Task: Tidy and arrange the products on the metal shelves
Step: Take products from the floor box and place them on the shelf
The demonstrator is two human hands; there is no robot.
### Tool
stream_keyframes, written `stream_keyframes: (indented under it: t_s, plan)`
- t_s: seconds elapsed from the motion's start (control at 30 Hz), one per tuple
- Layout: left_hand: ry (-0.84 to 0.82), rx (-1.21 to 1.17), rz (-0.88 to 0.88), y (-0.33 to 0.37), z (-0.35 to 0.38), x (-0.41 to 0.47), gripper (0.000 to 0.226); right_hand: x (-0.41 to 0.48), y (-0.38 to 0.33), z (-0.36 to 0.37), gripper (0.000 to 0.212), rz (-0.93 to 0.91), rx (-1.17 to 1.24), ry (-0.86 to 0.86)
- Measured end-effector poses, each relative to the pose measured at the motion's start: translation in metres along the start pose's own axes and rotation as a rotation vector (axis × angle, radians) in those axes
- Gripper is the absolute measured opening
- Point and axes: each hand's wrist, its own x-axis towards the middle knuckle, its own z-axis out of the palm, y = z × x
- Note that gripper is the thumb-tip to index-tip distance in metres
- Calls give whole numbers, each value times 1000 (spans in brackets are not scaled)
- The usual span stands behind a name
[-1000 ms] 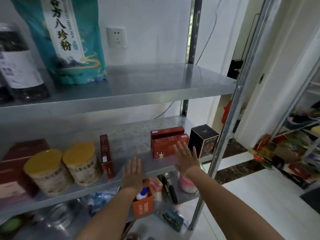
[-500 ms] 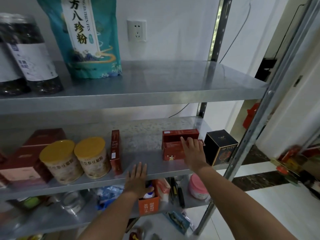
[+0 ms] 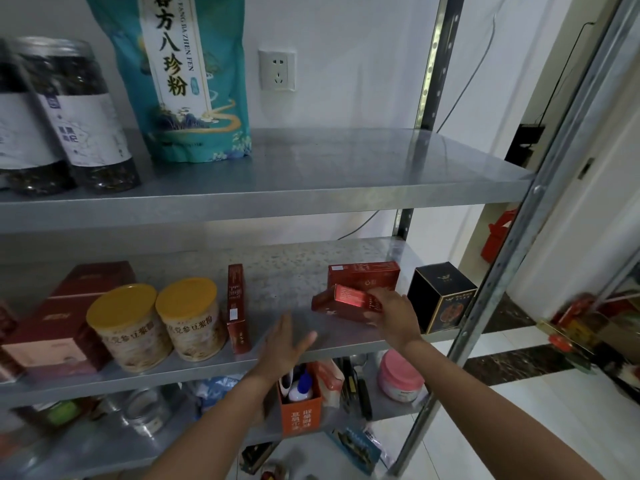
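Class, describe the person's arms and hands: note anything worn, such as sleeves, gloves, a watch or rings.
No sleeve shows on the left forearm or the right forearm; both are bare to the picture's edge. The left hand and right hand wear no gloves, and neither wrist has a watch or band. No ring shows, though the left hand is blurred.

On the upper shelf I see two jars at the left and a bag just right of them. Along the middle shelf, left to right, I count a large box, two cans, a slim box on end, a tilted box held by the right hand just before a rear box, and a cube box far right
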Motion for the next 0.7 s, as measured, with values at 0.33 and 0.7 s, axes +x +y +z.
stream_keyframes:
  t_s: [0.33,0.7]
  plan:
    - [190,-60,495,58,-47,-21,67,-29,-36,-9,29,33,614,-118]
    - [296,-147,111,52,-67,-18,64,-62,-47,-33,37,343,1079,-188]
